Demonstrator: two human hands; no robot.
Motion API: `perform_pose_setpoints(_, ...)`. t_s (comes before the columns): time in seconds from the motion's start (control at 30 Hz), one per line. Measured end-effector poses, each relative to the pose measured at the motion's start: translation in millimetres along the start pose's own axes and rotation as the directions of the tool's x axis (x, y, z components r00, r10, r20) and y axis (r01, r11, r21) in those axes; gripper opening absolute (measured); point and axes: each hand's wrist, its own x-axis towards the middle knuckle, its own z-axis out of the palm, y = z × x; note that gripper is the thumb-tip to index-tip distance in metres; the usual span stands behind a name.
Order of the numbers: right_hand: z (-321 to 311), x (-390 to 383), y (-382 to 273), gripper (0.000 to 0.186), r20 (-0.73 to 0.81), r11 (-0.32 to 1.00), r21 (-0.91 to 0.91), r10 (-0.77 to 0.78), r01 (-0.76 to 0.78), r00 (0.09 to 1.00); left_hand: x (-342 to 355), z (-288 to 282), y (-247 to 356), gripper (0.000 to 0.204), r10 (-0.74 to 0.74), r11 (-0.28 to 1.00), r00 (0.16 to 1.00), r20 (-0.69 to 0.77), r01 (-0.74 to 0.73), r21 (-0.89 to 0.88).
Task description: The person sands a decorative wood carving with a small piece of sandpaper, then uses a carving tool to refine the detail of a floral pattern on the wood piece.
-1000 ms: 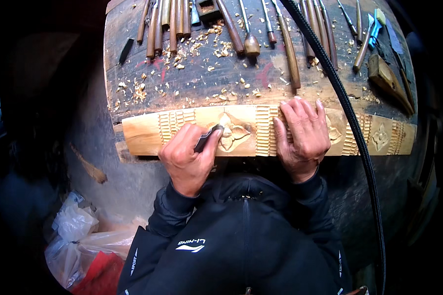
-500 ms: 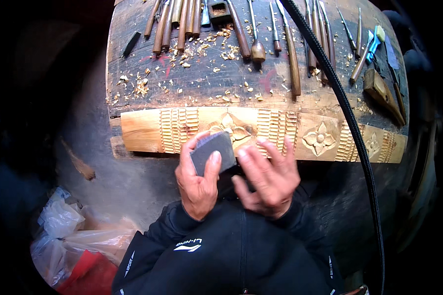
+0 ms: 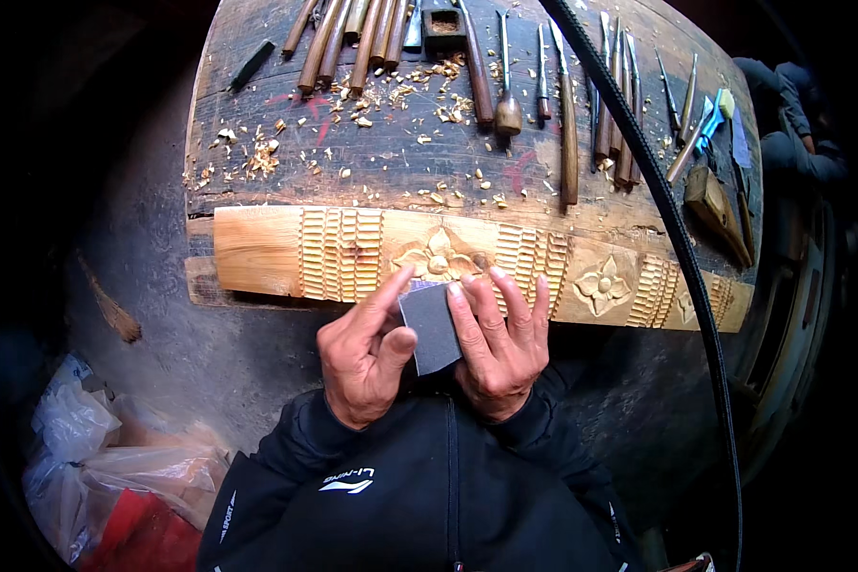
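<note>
A dark grey square of abrasive paper [image 3: 429,329] is between my hands, in front of the pale wooden board [image 3: 257,253] with carved flowers and rows of ridges. My left hand [image 3: 360,353] grips its left edge, thumb raised at the near side. My right hand [image 3: 496,353] holds the right edge with the index finger on its face and the other fingers fanned out; the right thumb is hidden. Just behind the sheet lies a large carved flower [image 3: 439,253] on the board.
The worn bench [image 3: 343,157] holds several chisels [image 3: 567,133], wood shavings [image 3: 262,157], a small dark block [image 3: 443,29] and a wooden mallet-like piece [image 3: 710,205]. A black cable [image 3: 677,229] crosses at right. A person's legs [image 3: 782,157] show beyond. Plastic bags [image 3: 114,458] lie lower left.
Both hands have drawn back from the board toward my body and come together. The dark sheet, earlier folded small in my left hand on the carving, now shows broader, held by both hands.
</note>
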Motion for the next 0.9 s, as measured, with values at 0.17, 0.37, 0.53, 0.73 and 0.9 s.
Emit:
perform_pose_setpoints(0.17,-12.3,10.3,-9.5,0.037,-0.001,1.0,0.013,-0.028,0.028,1.0,28.9,-15.9,-17.6,0.053,0.132,0.988,0.965,-0.227,-0.11,0.103)
perform_pose_setpoints(0.37,12.9,14.1,-3.3,0.038,-0.078,0.999,-0.036,0.024,-0.027,0.997,69.4,-17.3,-41.8,0.026,0.284,0.91,0.915,-0.288,-0.162,0.382)
perform_pose_setpoints(0.53,25.3,6.8,-2.8,0.05,-0.036,0.999,-0.041,0.024,-0.026,0.999,70.4,-8.2,-52.6,0.021,0.503,0.792,0.811,-0.3,-0.293,0.535)
perform_pose_setpoints(0.73,23.5,5.4,-2.6,0.054,-0.003,0.999,0.019,0.05,-0.05,0.999,73.1,-5.1,-50.7,0.02,0.52,0.784,0.799,-0.302,-0.306,0.541)
perform_pose_setpoints(0.9,24.3,23.7,-3.5,0.058,0.012,0.998,0.05,0.048,-0.048,0.999,71.0,-8.0,-48.8,0.019,0.488,0.791,0.824,-0.288,-0.277,0.546)
